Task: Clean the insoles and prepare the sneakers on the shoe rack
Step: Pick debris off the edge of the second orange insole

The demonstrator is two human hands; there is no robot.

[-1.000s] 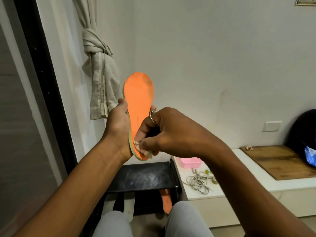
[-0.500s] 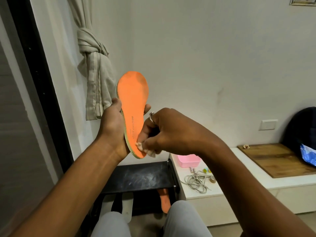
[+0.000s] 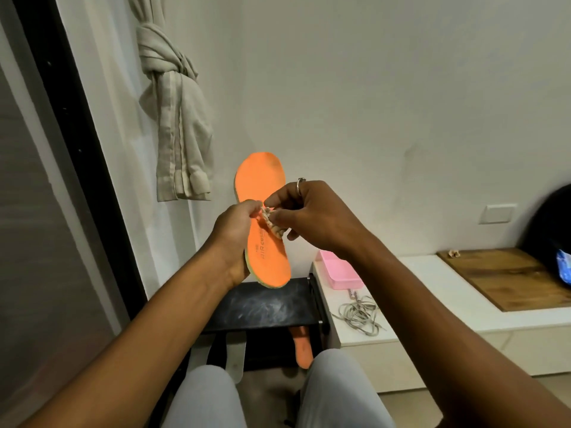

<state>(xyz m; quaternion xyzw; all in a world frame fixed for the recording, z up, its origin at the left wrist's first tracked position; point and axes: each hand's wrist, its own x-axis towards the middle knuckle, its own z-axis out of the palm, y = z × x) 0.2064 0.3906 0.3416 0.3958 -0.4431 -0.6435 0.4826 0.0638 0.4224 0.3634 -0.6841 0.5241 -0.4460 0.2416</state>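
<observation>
The left hand (image 3: 233,242) held the orange insole (image 3: 261,180) upright above the black shoe rack (image 3: 262,307), while the right hand (image 3: 312,217) pinched a small crumpled wipe (image 3: 273,226) on its middle, hiding some writing (image 3: 263,251) that began "AIR". A pink box (image 3: 340,273) and grey laces (image 3: 358,313) lay on the white desk (image 3: 417,291) to the right.

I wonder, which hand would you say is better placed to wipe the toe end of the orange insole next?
Probably the right hand: it pinches the crumpled wipe at the middle of the orange insole, which the left hand grips.
</observation>
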